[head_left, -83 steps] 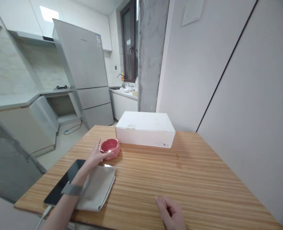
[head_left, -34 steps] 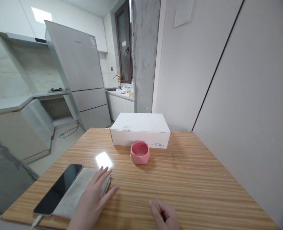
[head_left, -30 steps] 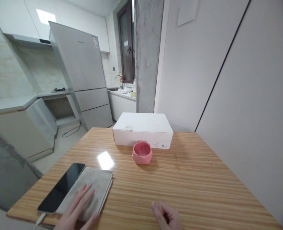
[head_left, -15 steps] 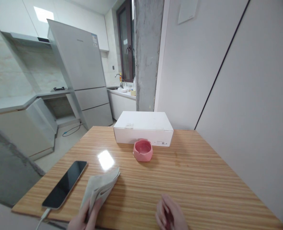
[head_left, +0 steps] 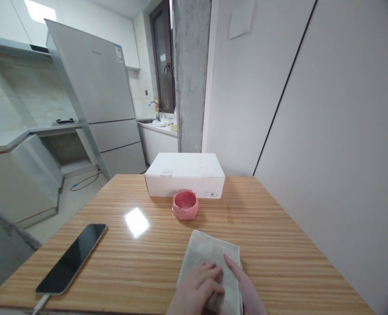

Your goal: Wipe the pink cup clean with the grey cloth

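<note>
A folded pale grey-green cloth (head_left: pixel 210 243) lies at the near middle of the wooden table. My left hand (head_left: pixel 197 288) rests on top of it, fingers spread and slightly bent over the fabric. At the cloth's right edge is my right hand (head_left: pixel 246 284), its thumb on the upper face and its other fingers hidden along the side or underneath. Beyond the cloth stands a pink ashtray (head_left: pixel 185 205), apart from both hands.
A white box (head_left: pixel 183 186) sits behind the ashtray at the table's far end. On the left lies a dark phone (head_left: pixel 72 260) with a white cable (head_left: pixel 41 304) plugged in. The wooden table (head_left: pixel 279 253) has a white wall on its right.
The cloth has moved right in my left hand and now lies with a broad face up. My right hand, closed before, now grips its edge. The view has turned slightly right.
</note>
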The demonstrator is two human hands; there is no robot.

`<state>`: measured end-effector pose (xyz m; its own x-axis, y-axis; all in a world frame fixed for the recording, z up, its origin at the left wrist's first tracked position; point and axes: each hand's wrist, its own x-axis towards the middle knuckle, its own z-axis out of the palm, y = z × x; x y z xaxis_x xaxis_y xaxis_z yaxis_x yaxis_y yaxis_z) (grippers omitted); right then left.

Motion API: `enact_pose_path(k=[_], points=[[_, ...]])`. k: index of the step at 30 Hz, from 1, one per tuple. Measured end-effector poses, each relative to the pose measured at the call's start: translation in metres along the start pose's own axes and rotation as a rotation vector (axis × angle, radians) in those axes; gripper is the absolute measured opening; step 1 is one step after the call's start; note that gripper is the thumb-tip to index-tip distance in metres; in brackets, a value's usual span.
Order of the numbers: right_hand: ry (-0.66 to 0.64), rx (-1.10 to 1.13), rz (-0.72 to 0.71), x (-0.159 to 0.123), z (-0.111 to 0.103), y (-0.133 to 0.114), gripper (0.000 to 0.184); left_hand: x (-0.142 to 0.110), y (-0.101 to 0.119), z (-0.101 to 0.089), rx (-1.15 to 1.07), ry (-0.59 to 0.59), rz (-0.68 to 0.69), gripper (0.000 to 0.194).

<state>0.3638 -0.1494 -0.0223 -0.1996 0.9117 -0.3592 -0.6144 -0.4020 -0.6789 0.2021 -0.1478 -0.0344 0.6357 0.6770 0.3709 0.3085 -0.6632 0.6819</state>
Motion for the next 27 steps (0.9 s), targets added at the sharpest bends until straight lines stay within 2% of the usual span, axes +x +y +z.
enact_pose_path(k=[3, 5, 7, 9, 12, 16, 19, 20, 23, 27], points=[[0.085, 0.101, 0.116, -0.005, -0.004, -0.007, 0.034, 0.03, 0.004, -0.051, 0.065, 0.308, -0.177, 0.038], [0.188, 0.177, 0.083, -0.007, -0.007, -0.013, 0.029, 0.053, -0.01, -0.078, 0.17, 0.486, -0.183, 0.053], [0.266, 0.243, 0.016, -0.007, -0.009, -0.022, 0.023, 0.073, -0.033, -0.093, 0.142, 0.57, -0.253, 0.076], [0.322, 0.283, -0.045, -0.006, -0.012, -0.031, 0.019, 0.088, -0.058, -0.097, 0.026, 0.577, -0.344, 0.086], [0.411, 0.274, -0.14, 0.003, -0.015, -0.042, 0.015, 0.097, -0.081, -0.093, -0.156, 0.568, -0.388, 0.085], [0.497, 0.13, -0.334, 0.032, -0.003, -0.053, 0.021, 0.098, -0.087, -0.089, -0.256, 0.609, -0.431, 0.086], [0.497, -0.071, -0.564, 0.064, 0.019, -0.058, 0.04, 0.095, -0.081, -0.091, -0.243, 0.622, -0.434, 0.088], [0.472, -0.196, -0.645, 0.075, 0.028, -0.057, 0.043, 0.094, -0.078, -0.092, -0.232, 0.622, -0.408, 0.088], [0.24, -0.556, -0.816, 0.1, 0.046, -0.048, 0.042, 0.087, -0.066, -0.09, -0.205, 0.602, -0.275, 0.088], [-0.139, -0.973, -1.178, 0.111, 0.044, -0.028, 0.048, 0.079, -0.051, -0.084, -0.261, 0.613, -0.117, 0.089]])
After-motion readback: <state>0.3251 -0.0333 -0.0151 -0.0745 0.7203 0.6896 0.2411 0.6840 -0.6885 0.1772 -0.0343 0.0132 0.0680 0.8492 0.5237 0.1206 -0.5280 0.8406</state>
